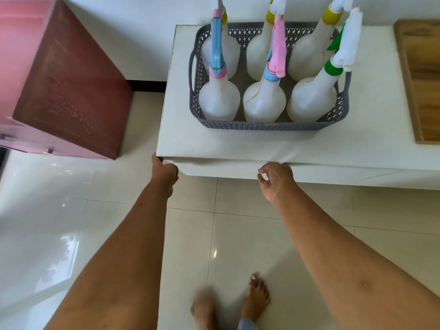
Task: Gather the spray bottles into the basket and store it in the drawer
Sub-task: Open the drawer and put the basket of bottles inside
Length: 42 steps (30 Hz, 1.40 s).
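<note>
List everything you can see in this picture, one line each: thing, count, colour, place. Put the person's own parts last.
Basket: one, grey, on the white table, holding all the bottles.
Bottles: six, white, upright in two rows of three; heads pink-blue, yellow and green.
Table: one, white, centre.
Cabinet: one, pink with a brown side, on the floor at left.
Board: one, wooden, at the right edge.
Floor: white glossy tiles.
Left hand: one, closed on the table's near left corner.
Right hand: one, fingers loosely curled at the table's front edge, holding nothing.
Feet: two, bare, bottom centre.
</note>
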Available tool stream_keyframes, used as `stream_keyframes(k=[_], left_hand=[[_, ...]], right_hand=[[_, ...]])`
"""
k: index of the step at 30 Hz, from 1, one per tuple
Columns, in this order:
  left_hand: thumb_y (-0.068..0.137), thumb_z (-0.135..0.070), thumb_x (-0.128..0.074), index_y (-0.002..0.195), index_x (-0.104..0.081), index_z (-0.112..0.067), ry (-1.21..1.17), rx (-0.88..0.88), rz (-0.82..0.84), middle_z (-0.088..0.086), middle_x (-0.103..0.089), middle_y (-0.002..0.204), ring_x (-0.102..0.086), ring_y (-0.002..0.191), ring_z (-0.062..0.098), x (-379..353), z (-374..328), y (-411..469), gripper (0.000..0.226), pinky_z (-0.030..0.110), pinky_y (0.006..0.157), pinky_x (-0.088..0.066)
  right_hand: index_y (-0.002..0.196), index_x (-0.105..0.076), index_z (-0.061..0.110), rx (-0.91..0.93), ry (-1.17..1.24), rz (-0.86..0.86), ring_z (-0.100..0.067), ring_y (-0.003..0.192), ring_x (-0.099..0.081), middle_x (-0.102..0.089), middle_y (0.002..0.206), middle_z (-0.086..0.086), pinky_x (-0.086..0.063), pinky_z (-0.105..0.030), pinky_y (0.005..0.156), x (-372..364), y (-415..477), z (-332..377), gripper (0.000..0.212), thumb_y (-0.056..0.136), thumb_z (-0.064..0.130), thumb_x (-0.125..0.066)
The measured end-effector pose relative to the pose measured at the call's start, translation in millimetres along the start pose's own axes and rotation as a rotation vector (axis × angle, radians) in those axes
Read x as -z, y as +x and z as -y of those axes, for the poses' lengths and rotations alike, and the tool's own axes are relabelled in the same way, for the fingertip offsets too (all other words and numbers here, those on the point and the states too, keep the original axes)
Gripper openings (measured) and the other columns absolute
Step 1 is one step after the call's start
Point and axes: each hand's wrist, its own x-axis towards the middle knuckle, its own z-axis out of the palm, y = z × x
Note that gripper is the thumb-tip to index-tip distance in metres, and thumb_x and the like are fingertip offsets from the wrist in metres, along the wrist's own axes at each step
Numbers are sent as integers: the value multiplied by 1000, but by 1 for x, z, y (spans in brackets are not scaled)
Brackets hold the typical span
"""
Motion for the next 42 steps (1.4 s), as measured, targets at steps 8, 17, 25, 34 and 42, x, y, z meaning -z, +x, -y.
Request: stream_keyframes(k=[8,17,25,34,42], left_hand=[[74,15,-32,138,-26,-25,184,-83,36,-19,-42,102,-49,88,16,7,12,4,76,34,76,-43],[76,14,-37,137,-27,-25,269,-117,83,-14,-44,95,-44,80,18,23,25,-5,74,24,65,-42],[77,-8,-59,148,-12,-15,539,-153,-57,10,-28,150,-25,137,32,36,61,-56,85,47,110,-32],[76,-20,-49,148,13,-14,1366,-623,251,2,13,159,14,147,18,-10,134,-152,96,46,114,13],[86,-14,-38,148,11,-7,1481,-605,339,7,12,159,14,147,20,5,166,-197,79,44,116,12]], right_hand=[[140,-32,6,61,-189,-58,-25,103,-52,-54,118,-13,-42,-36,102,-6,-6,-3,63,81,-14,-44],[149,6,11,621,-1169,-187,-29,146,-12,5,160,-7,-32,-37,111,-8,-29,-50,87,85,-6,-50],[148,9,5,645,-1896,-24,-23,148,5,10,159,-10,-12,-40,120,45,-40,-83,75,90,-1,-38],[148,9,7,539,-1977,83,-21,148,4,10,159,-9,-10,-38,120,82,-74,-116,78,89,-2,-41],[149,-12,5,426,-1990,149,-21,147,-11,-12,159,-10,-12,-40,120,103,-97,-136,61,92,2,-34]])
